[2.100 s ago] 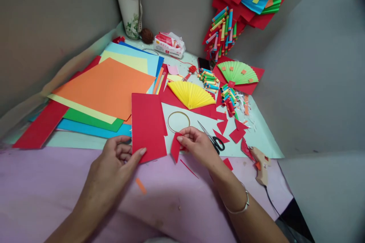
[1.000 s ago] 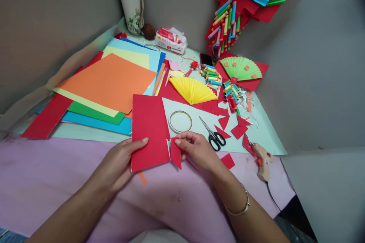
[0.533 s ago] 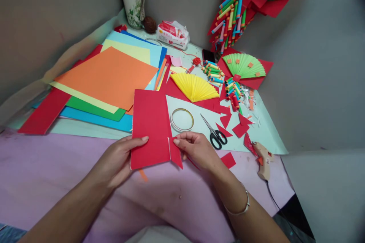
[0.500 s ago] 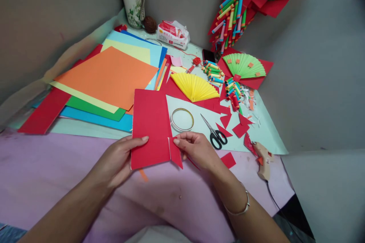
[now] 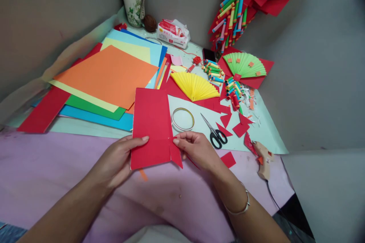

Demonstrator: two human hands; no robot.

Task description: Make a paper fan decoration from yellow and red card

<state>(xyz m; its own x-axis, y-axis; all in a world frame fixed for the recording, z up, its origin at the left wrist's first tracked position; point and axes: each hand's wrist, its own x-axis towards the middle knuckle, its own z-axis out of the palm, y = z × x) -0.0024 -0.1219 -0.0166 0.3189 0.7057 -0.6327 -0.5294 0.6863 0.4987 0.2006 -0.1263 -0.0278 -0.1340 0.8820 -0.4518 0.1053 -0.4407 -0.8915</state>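
A folded piece of red card (image 5: 152, 121) is held upright between my two hands over the near edge of the work surface. My left hand (image 5: 121, 159) grips its lower left side, thumb on the front and fingers behind. At the lower right, a narrow flap partly split from the main panel is pinched by my right hand (image 5: 195, 150) between thumb and fingers. Just beyond the card lies a roll of tape (image 5: 172, 119), and scissors (image 5: 215, 133) with black handles rest to the right of it.
Stacked coloured paper (image 5: 105, 78) covers the left. A yellow paper fan (image 5: 195, 87), a green fan (image 5: 243, 64) and small paper rolls (image 5: 212, 71) lie behind. A glue gun (image 5: 264, 159) with a cord is at right. A white cup (image 5: 131, 0) and tissue pack (image 5: 173, 35) stand at the back.
The red card's upper part has tilted slightly to the right, and the gap at the top of the split by the flap has narrowed. Both hands stay nearly in place.
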